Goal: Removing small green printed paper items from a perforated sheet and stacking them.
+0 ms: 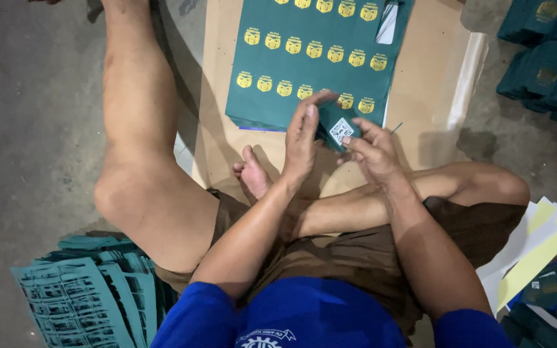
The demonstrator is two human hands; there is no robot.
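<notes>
From the head camera, the person sits cross-legged on the floor over a sheet of brown cardboard (pixel 433 71). The left hand (pixel 302 138) stands edge-up, fingers straight and pressed flat against a small dark-green piece (pixel 336 127) with a white square label. The right hand (pixel 372 151) pinches the piece's lower edge with curled fingers. It sits between both hands, just above the near edge of a large green printed sheet (pixel 311 58) lying on the cardboard. I judge the step to be creasing or pressing the small piece into shape; the next move seems to call for a firm, even press along the fold. A fanned pile of green offcut strips (pixel 78 296) lies by the left knee, and finished green stacks (pixel 549 71) sit far right.
</notes>
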